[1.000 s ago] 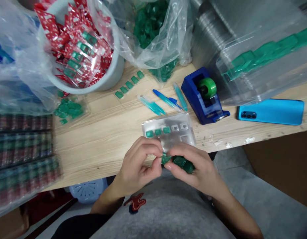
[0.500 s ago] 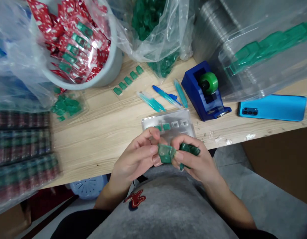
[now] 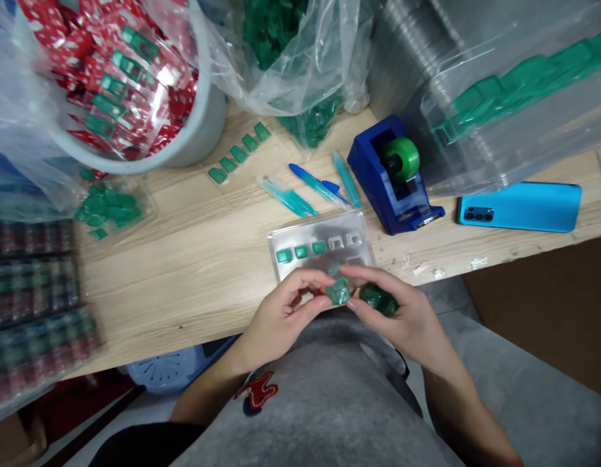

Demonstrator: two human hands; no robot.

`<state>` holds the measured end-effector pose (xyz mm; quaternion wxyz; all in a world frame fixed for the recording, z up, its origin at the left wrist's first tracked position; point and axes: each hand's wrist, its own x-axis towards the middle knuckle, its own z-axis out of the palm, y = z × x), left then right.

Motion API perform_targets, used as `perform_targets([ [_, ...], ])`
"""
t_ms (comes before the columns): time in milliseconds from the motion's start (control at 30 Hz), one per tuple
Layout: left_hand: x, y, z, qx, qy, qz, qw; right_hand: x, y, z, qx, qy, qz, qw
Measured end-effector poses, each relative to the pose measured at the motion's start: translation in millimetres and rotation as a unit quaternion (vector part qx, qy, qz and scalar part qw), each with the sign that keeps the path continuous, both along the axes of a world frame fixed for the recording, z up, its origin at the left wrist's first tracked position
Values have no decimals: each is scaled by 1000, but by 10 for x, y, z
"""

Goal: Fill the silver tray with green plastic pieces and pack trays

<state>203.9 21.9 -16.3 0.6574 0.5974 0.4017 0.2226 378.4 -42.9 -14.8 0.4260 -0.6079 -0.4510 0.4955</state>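
Just in front of my grey top, my left hand (image 3: 281, 316) pinches one side of a small translucent green plastic piece (image 3: 338, 292). The fingertips of my right hand (image 3: 402, 318) meet its other side. More dark green pieces (image 3: 378, 299) are gathered in my right palm, partly covered by the fingers. Behind my hands lies a clear moulded plastic tray (image 3: 313, 228). Green pieces (image 3: 301, 251) sit in three pockets of its back row, and the two pockets to their right hold none. My hands hide the tray's near side.
A blue tape dispenser (image 3: 395, 185), pens (image 3: 313, 181) and a blue phone (image 3: 522, 207) lie behind and right. A grey bucket (image 3: 206, 123) of red packets stands back left, near a bag of green pieces (image 3: 108, 206). Stacked packs (image 3: 30, 311) edge the far left; a clear bin (image 3: 505, 149) stands right.
My hands have moved slightly right and forward with the green piece, and the tray's filled pockets now show more fully. The whole view has shifted a little.
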Motion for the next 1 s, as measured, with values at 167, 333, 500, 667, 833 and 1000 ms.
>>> perform_targets([
  [167, 54, 0, -46, 19, -8, 38, 999, 1, -11, -57, 95, -85, 15, 992],
  [333, -13, 38, 29, 20, -25, 97, 995, -5, 73, 63, 126, -117, -11, 985],
  [500, -48, 37, 80, -77, -57, 48, 994, -78, 110, 250, 136, -151, 16, 979],
  [667, -56, 24, 75, -175, -137, 67, 973, -145, 162, 333, 137, -109, 21, 984],
  [833, -37, 37, 122, -104, -156, 92, 978, -147, 173, 326, 143, -95, 18, 985],
  [1000, -30, 56, 162, -22, -166, 71, 983, -127, 163, 335, 145, -106, 28, 983],
])
